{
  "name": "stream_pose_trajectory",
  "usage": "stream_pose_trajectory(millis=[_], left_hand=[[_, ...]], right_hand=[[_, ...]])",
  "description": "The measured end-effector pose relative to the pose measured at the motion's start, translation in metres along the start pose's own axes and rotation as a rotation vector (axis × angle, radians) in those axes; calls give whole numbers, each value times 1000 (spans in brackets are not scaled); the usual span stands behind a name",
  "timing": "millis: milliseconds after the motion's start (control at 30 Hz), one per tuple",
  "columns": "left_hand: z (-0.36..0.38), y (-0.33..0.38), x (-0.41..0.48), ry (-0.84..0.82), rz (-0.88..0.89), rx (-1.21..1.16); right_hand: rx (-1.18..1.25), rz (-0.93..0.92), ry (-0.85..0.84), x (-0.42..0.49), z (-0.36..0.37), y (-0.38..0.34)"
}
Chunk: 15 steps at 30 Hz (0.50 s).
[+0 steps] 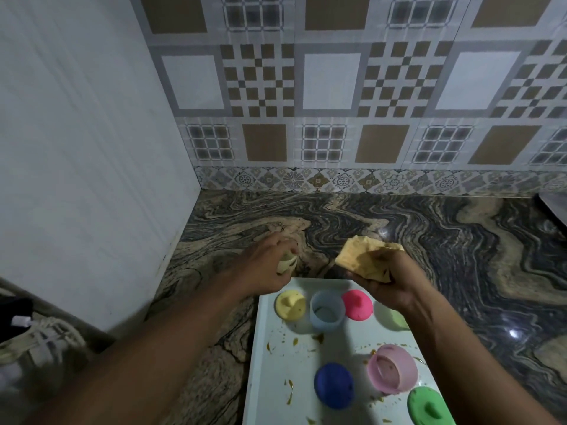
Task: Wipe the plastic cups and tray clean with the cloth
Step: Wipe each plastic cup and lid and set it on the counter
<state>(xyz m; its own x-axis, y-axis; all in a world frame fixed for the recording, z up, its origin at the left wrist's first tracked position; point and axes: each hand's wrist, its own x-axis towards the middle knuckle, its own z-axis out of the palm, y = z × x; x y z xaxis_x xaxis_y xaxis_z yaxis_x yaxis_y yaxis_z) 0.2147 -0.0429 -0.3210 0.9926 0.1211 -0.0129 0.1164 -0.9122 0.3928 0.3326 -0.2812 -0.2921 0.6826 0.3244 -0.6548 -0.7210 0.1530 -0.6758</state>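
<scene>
The left hand (264, 266) curls round a pale cup (287, 264) over the swirled granite counter (429, 240); the right hand (391, 285) bunches the yellow cloth (366, 256) above the stained white tray (270, 363) of coloured cups (326, 312), patterned tiled wall (331, 81) behind

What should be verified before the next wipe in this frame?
1. Is the yellow cloth gripped by the right hand: ok.
2. Is the pale yellowish item held in the left hand: ok, though blurred.
3. Cloth touching that item: not ok, they are apart.
4. Is the white plastic tray clean: not ok, brown smears.
5. Is the translucent pink plastic cup upright: not ok, on its side.
6. Held item's cleanliness: cannot tell.
</scene>
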Motion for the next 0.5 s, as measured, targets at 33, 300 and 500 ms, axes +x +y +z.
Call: stream_pose_trajectory(millis=[33,300,500], left_hand=[[3,2,-8,-69,43,29],[26,13,-26,-193,64,183],[31,12,-22,-154,119,220]], right_hand=[[-9,-2,13,-1,1,2],[-431,-143,-115,-24,21,15],[-580,-178,-186,-28,16,15]])
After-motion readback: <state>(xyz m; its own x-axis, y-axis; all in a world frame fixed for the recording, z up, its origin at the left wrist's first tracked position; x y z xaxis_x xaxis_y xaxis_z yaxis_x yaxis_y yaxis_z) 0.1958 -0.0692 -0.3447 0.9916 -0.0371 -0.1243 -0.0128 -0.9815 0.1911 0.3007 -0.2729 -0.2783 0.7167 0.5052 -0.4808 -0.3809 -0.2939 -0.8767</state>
